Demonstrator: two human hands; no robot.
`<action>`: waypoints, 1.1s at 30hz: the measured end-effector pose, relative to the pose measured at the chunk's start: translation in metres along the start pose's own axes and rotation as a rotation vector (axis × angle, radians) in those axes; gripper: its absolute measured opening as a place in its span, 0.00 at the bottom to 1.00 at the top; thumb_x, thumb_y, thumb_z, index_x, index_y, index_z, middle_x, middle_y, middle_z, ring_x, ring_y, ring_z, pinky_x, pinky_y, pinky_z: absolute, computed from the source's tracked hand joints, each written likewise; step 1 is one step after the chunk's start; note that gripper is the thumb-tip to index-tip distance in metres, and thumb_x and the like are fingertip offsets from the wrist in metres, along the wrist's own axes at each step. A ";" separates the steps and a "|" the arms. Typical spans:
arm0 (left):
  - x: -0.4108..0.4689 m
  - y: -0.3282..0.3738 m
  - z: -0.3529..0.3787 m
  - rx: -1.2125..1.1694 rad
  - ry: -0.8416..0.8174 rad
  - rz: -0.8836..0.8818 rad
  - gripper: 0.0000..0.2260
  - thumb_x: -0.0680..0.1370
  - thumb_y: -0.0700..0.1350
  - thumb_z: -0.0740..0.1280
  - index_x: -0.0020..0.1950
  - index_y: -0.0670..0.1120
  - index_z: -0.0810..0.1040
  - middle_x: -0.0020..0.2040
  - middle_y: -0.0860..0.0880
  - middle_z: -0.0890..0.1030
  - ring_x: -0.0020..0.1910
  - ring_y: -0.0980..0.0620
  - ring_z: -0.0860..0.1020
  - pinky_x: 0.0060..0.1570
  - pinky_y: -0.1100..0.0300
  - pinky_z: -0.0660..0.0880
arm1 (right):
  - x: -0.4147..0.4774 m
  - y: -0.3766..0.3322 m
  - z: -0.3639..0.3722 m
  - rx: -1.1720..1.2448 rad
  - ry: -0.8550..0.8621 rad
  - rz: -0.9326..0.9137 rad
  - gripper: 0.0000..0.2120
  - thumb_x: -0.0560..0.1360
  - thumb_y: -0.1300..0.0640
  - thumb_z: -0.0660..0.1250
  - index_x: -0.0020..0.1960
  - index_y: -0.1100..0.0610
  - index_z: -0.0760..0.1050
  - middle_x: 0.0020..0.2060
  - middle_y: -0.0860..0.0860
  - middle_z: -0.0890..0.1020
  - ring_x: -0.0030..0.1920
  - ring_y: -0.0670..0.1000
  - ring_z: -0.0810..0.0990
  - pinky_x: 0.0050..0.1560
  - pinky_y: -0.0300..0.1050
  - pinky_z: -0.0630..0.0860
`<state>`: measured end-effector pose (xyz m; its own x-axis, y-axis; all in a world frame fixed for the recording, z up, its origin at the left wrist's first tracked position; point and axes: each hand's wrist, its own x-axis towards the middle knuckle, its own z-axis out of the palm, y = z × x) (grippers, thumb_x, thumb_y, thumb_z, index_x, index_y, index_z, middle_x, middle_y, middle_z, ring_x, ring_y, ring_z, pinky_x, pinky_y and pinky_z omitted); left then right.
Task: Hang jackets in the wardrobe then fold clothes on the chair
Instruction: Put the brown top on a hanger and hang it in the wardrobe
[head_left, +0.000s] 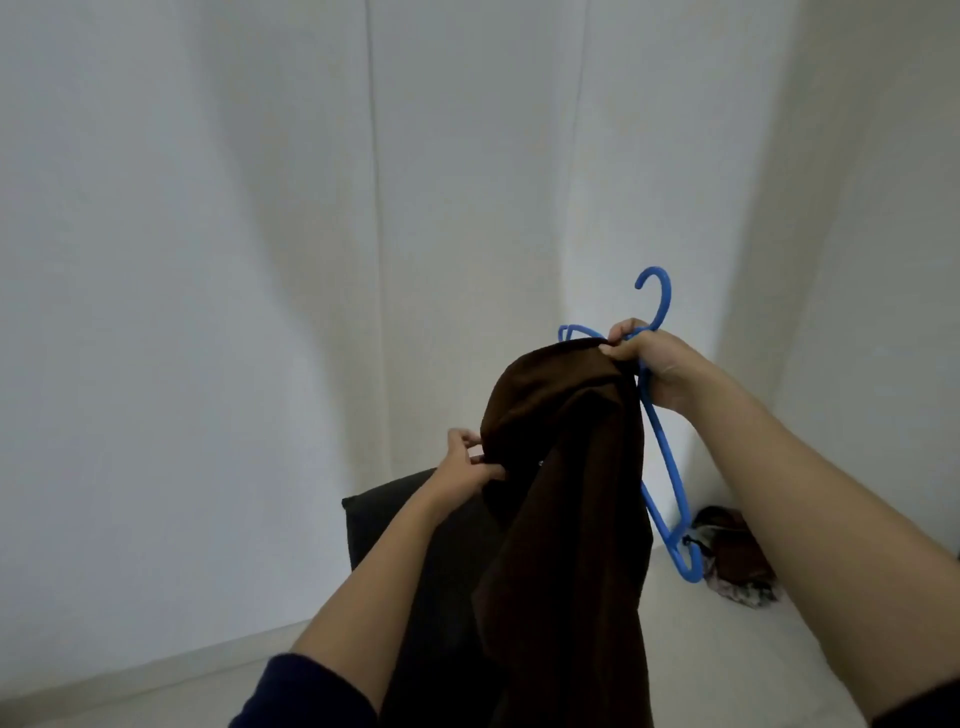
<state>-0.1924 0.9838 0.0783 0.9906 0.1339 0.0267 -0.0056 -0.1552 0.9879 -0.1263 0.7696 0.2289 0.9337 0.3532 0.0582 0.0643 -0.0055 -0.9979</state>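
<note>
A dark brown jacket (561, 467) hangs in front of me, draped over one arm of a blue plastic hanger (662, 447). My right hand (660, 364) grips the hanger just below its hook, pinching the jacket's top edge there. My left hand (467, 465) holds the jacket's fabric on its left side, lower down. The hanger's other arm slants down to the right, bare. The jacket's lower part falls out of the frame at the bottom.
A dark chair back (395, 514) stands behind the jacket at centre. White wardrobe doors (260, 260) fill the background, shut. A crumpled pile of brown and patterned clothes (737, 556) lies on the pale floor in the right corner.
</note>
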 end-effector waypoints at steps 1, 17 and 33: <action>0.005 -0.003 0.008 0.017 0.038 -0.027 0.30 0.74 0.40 0.70 0.68 0.48 0.54 0.65 0.48 0.64 0.62 0.46 0.71 0.56 0.55 0.74 | 0.000 -0.003 -0.004 -0.001 -0.008 -0.004 0.13 0.75 0.70 0.62 0.36 0.55 0.69 0.35 0.52 0.75 0.39 0.48 0.72 0.40 0.39 0.71; 0.056 0.090 0.031 0.199 0.326 0.289 0.11 0.73 0.33 0.57 0.36 0.42 0.75 0.35 0.47 0.78 0.37 0.50 0.75 0.39 0.56 0.71 | 0.011 0.039 -0.083 -0.394 0.063 0.028 0.13 0.74 0.68 0.63 0.35 0.54 0.68 0.32 0.51 0.73 0.34 0.49 0.71 0.34 0.42 0.65; 0.029 0.103 -0.009 0.829 0.277 0.362 0.04 0.70 0.43 0.66 0.44 0.45 0.75 0.40 0.48 0.78 0.41 0.48 0.76 0.39 0.56 0.71 | 0.015 0.059 0.005 -0.309 0.237 -0.241 0.03 0.73 0.59 0.70 0.45 0.59 0.79 0.40 0.52 0.78 0.43 0.51 0.76 0.40 0.37 0.71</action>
<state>-0.1654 0.9806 0.1820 0.8795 0.1523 0.4509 -0.1025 -0.8646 0.4918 -0.1104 0.7788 0.1711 0.9316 0.1547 0.3288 0.3583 -0.2411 -0.9019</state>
